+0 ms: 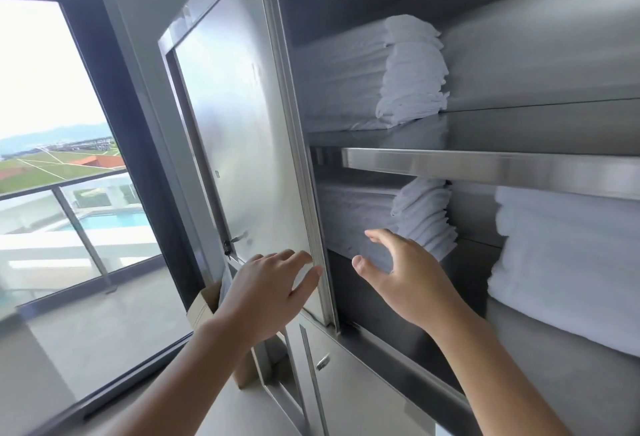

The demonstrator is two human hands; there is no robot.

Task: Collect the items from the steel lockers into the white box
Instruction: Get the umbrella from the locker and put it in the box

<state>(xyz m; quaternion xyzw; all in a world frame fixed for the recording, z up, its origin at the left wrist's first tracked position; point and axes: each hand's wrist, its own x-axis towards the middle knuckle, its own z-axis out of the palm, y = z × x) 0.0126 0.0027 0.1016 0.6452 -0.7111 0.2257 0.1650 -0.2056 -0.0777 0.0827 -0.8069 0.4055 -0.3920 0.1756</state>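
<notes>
The right grip [398,276] is being held open, empty, just short of the towels [429,213] ahead; the left grip [273,283] is being rested flat against the door [242,141].

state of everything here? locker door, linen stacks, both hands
tall steel locker door: swung open
folded white linen stack on the upper shelf: neatly piled, untouched
folded white linen stack on the lower shelf: piled, not lifted
thick white towel pile at right: stacked, untouched
left hand: open, fingers resting on the door's edge
right hand: open, holding nothing, close to the lower stack
</notes>
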